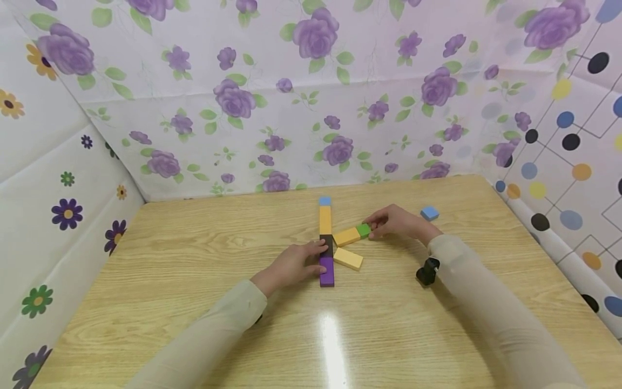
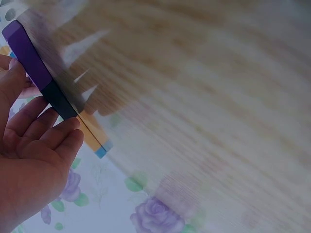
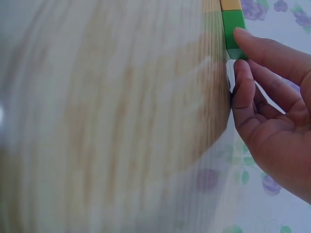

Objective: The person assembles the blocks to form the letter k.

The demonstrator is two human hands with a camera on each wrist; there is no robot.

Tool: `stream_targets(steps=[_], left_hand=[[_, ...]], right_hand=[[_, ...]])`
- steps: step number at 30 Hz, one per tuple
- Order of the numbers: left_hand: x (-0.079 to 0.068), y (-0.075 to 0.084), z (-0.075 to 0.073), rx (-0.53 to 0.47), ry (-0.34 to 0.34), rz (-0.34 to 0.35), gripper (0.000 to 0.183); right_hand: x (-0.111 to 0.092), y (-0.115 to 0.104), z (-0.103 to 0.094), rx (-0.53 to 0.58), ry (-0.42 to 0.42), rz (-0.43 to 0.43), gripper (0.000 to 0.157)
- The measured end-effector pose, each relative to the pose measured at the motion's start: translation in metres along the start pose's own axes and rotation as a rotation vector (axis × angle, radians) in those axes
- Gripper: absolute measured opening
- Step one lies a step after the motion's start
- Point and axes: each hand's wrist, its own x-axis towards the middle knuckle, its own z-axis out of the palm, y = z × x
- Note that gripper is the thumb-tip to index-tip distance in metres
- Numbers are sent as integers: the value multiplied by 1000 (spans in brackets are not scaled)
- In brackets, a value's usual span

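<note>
A straight row of blocks runs away from me: purple (image 1: 327, 279), black (image 1: 330, 246), orange (image 1: 325, 220) and small light blue (image 1: 324, 201) at the far end. My left hand (image 1: 290, 265) rests against it, fingertips on the black block and thumb at the purple one, fingers loosely extended. A second orange block (image 1: 346, 236) slants off the row's right side, with a green block (image 1: 363, 231) against its outer end. Thumb and fingers of my right hand (image 1: 397, 222) pinch the green block's outer end; in the right wrist view the thumb lies on its side.
A pale yellow block (image 1: 349, 259) lies slantwise just right of the row, nearer me. Beyond my right wrist lies a separate blue block (image 1: 430, 213). Flowered sheets (image 1: 272, 108) hang behind the wooden table (image 1: 194, 259). A black wrist camera (image 1: 427, 271) hangs at my right cuff.
</note>
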Motion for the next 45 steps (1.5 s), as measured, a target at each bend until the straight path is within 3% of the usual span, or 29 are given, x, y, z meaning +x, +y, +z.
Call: stream_targets(steps=[11,16,30,45], left_hand=[[-1,1,0,-6,4,7,58],[-1,1,0,1,6,11,58],[-2,0,0,-10,-3,-2,58],[-2,0,0,-8,5,-3,58]], right_hand=[[-1,4,-1,-9,5,2,49],[-6,5,-6,-52,65,6,45],[-37,21,-44,-36,247,35,43],[-76,62,-82,-15,357,120,56]])
